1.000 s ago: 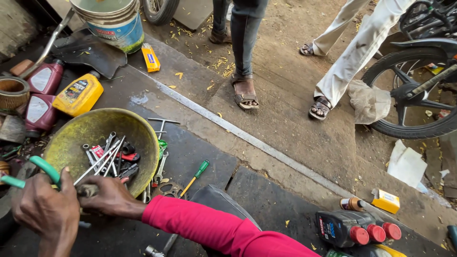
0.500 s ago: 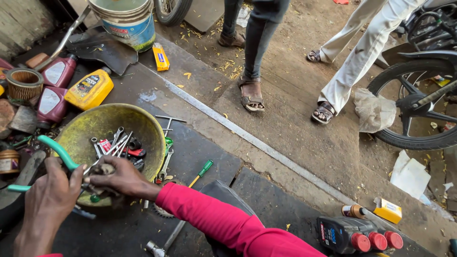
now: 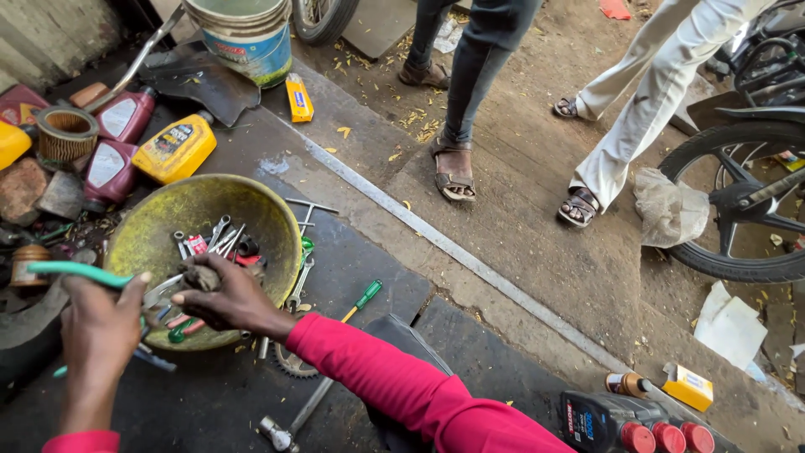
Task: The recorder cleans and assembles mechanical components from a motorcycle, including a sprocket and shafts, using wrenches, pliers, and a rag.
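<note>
Over the yellow bowl [image 3: 159, 231] of wrenches on the dark floor [image 3: 369, 260], the left hand [image 3: 101, 323] grasps green-handled pliers [image 3: 80, 273] at its near rim and should stay steady, while the right hand [image 3: 222, 298] pinches a dark rag [image 3: 199, 275] and is best kept wiping low.

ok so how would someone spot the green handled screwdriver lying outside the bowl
Start at the big yellow-green bowl of tools on the dark floor. Just right of it, beyond the flat spanners, lies the screwdriver. It alone there has a bright green handle; its neighbours are bare metal.
</note>
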